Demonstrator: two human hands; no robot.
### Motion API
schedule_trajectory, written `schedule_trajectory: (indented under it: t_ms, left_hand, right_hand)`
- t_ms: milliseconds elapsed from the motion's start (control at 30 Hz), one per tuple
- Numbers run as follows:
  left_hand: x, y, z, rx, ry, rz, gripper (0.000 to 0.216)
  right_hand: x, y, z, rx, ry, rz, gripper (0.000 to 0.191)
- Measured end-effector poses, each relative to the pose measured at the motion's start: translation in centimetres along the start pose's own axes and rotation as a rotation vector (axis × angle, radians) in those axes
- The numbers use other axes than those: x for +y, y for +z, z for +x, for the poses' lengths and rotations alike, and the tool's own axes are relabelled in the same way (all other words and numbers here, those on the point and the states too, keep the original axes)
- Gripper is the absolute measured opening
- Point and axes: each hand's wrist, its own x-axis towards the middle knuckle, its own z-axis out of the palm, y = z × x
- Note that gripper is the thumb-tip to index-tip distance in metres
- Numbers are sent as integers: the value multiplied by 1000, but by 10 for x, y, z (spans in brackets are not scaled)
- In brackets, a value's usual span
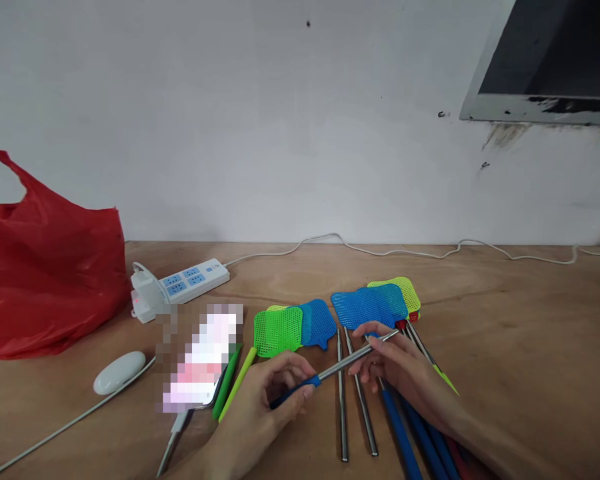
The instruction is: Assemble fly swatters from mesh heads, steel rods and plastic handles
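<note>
Both hands hold one metal rod with a blue grip (336, 369) above the wooden table (520, 347). My left hand (265, 407) is closed on the blue grip end. My right hand (405, 373) pinches the bare metal end with its fingertips. Beyond the hands lie loose fly-swatter heads: a green one (278, 331) overlapping a blue one (318, 323), and a second blue one (369, 305) over a yellow-green one (405, 291). Two bare metal rods (353, 400) lie under the held rod. Several blue-handled rods (405, 437) lie beneath my right wrist.
A red plastic bag (45, 267) stands at the left. A white power strip (180, 283) and its cable (380, 250) run along the wall. A white oval device (119, 372), a blurred phone (200, 363) and green handles (233, 383) lie left of my hands.
</note>
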Motion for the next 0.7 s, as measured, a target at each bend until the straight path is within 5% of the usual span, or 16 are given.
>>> schedule_trajectory:
  t_ms: [233, 467, 700]
  left_hand:
    - [1, 0, 1, 45, 1, 7, 26]
    - [-1, 1, -1, 61, 29, 25, 24]
    - [-3, 1, 0, 43, 4, -13, 29]
  right_hand:
    - [-2, -8, 6, 252, -139, 19, 31]
    - [5, -10, 5, 91, -89, -163, 31]
    - [3, -6, 0, 80, -109, -253, 33]
